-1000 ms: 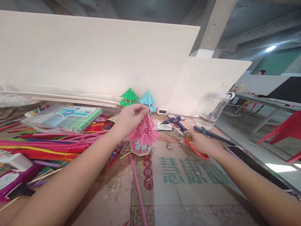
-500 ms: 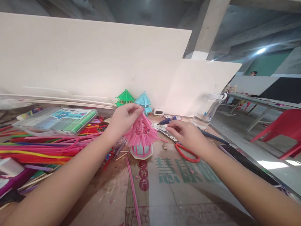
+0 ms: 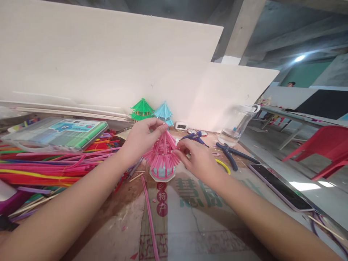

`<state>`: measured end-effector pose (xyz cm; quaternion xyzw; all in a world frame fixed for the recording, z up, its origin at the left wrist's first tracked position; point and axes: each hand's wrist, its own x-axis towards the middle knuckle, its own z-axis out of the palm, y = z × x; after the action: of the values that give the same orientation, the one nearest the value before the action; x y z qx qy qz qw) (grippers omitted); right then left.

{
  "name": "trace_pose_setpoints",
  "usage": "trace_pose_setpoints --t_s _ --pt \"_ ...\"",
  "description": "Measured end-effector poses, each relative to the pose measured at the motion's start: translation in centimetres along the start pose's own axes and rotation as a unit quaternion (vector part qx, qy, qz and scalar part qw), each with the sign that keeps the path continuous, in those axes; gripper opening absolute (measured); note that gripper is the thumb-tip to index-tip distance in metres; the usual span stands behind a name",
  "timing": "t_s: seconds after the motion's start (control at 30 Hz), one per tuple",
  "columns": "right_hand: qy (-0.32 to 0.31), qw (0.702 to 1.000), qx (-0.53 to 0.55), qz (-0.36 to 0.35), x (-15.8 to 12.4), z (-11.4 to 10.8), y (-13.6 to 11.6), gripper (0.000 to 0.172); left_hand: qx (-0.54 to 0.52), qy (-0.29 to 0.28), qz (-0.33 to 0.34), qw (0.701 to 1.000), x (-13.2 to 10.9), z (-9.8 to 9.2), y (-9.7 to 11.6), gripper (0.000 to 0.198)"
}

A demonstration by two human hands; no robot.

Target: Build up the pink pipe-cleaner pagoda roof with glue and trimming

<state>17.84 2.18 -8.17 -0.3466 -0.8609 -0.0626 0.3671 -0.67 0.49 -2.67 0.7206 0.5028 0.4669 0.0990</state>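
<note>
A small pink pagoda model [image 3: 164, 157], its two tiers of roof made of fuzzy pipe cleaners, stands upright on a pale many-sided base. My left hand [image 3: 145, 136] pinches the peak of its upper roof between thumb and fingertips. At the roof's right edge is my right hand [image 3: 194, 156], thumb and fingers drawn together; whatever lies between the tips is too small to tell. Behind the model stand a green pagoda [image 3: 143, 108] and a light blue pagoda [image 3: 164, 110]. A pink pipe cleaner [image 3: 149, 219] lies in front on the table.
Bundled pipe cleaners [image 3: 40, 168] and a plastic marker case [image 3: 65, 134] fill the left. On the right are a blue glue gun [image 3: 193, 136], dark-handled pliers [image 3: 231, 156], a yellow curved handle [image 3: 223, 166], a phone [image 3: 281, 186] and a clear jug [image 3: 235, 127]. A small clock [image 3: 181, 126] stands behind.
My right hand has moved left, from beside the scissors to the pagoda's right side. My left hand stays at the roof peak. The view has shifted slightly.
</note>
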Motion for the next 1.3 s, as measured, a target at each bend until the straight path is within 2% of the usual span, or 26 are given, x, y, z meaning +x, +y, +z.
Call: trace_pose_setpoints --t_s 0.13,0.27,0.4,0.5,0.63,0.73,0.87,1.0,1.07,1.3 --pt "-0.003 0.999 -0.038 0.001 0.2 -0.2 -0.5 0.014 0.028 0.001 0.005 1.000 -0.1 0.1 0.3 0.029" --pt "0.026 0.989 -0.128 -0.065 0.3 -0.3 -0.7 0.019 0.030 -0.002 0.010 0.999 -0.1 0.1 0.5 0.029" --pt "0.011 0.976 -0.194 -0.103 0.4 -0.3 -0.9 0.026 0.032 -0.005 0.018 0.999 -0.2 0.1 0.4 0.029" --pt "-0.020 0.981 -0.179 -0.075 0.4 -0.3 -1.2 0.024 0.027 -0.007 0.018 0.999 -0.1 -0.1 0.1 0.029" --pt "-0.109 0.987 -0.118 0.006 0.5 -1.3 -1.2 0.010 0.024 -0.009 0.012 1.000 0.1 -0.3 -0.2 0.028" --pt "-0.128 0.989 -0.061 0.047 0.6 -2.7 -1.0 0.007 0.027 -0.011 0.010 1.000 0.1 -0.4 -0.1 0.028" --pt "-0.092 0.995 0.001 0.032 0.6 -3.5 -0.9 0.012 0.026 -0.012 0.010 1.000 0.1 -0.4 0.0 0.029" --pt "0.007 0.991 -0.066 -0.118 0.4 -2.6 -0.8 0.013 0.026 -0.018 0.028 0.999 0.0 -0.3 -0.1 0.032" --pt "0.017 0.979 -0.098 -0.176 0.3 -2.0 -0.7 0.018 0.029 -0.020 0.033 0.999 0.0 -0.3 -0.1 0.033" --pt "0.053 0.980 -0.096 -0.165 0.2 -0.9 -0.2 0.020 0.037 -0.019 0.020 0.999 -0.1 -0.4 0.2 0.030"
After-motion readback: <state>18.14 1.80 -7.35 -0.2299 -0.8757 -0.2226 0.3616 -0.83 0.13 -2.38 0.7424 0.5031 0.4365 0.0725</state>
